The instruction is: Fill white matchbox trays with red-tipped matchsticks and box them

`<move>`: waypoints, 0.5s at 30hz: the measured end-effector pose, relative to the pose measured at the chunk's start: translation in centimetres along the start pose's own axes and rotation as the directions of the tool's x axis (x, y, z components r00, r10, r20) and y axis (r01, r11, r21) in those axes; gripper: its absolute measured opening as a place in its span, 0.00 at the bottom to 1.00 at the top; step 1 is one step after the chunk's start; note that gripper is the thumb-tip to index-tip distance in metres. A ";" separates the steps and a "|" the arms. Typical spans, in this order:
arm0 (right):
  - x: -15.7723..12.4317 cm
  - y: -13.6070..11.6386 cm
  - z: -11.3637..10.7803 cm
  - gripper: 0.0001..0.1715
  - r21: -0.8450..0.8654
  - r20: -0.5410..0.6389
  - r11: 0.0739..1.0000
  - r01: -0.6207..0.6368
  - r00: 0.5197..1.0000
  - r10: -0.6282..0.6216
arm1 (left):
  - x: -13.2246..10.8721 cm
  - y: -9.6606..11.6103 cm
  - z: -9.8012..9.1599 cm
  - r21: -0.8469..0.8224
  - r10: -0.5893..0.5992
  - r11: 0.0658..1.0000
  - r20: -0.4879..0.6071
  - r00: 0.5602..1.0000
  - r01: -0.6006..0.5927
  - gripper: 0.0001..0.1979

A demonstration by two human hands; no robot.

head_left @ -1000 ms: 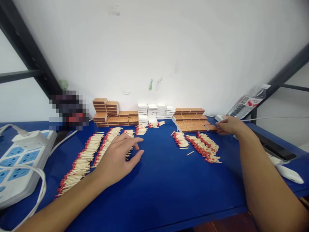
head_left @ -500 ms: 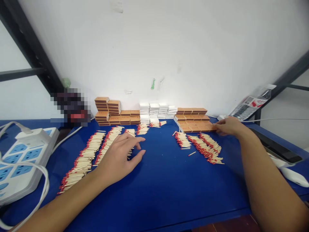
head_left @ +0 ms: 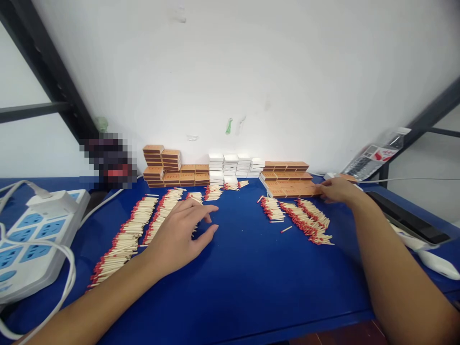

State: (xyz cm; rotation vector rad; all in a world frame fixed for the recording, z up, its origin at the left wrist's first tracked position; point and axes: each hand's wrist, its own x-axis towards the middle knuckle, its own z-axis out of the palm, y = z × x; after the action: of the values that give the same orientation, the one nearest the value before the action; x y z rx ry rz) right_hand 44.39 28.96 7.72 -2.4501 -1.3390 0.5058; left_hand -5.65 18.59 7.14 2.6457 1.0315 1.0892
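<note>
Right hand [head_left: 337, 190] touching right end of matchbox row [head_left: 293, 189].

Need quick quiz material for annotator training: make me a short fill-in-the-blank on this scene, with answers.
1. The matchsticks beside the left hand have heads coloured ____.
2. The stacks between the two groups of brown matchboxes are coloured ____.
3. The fingers at the end of a brown row belong to the person's ____ hand.
4. The tabletop is coloured ____.

Missing words: red; white; right; blue.
</note>
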 end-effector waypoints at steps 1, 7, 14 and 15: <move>-0.2 -0.1 0.0 0.13 0.003 0.010 1.000 -0.003 1.000 0.002 | 0.0 0.0 0.0 0.000 0.001 1.000 0.002 1.000 -0.001 0.18; -1.1 0.0 -0.6 0.23 -0.062 0.066 0.998 0.033 0.997 -0.029 | 0.0 -0.1 0.0 -0.003 -0.005 1.000 0.000 1.000 0.005 0.17; -1.5 0.2 -0.7 0.36 -0.079 0.092 0.991 0.109 0.991 -0.102 | 0.2 0.0 -0.2 0.008 -0.026 1.000 0.022 0.999 0.026 0.17; -1.4 0.2 -0.6 0.35 -0.075 0.072 0.989 0.128 0.990 -0.123 | 0.2 0.1 -0.2 0.008 -0.028 1.000 0.026 0.999 0.027 0.17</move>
State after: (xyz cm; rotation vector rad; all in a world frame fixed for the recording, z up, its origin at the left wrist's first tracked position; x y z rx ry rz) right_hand 44.13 27.54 8.41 -2.4112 -1.5578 0.5175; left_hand -5.65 18.63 7.38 2.6360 1.0658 1.0453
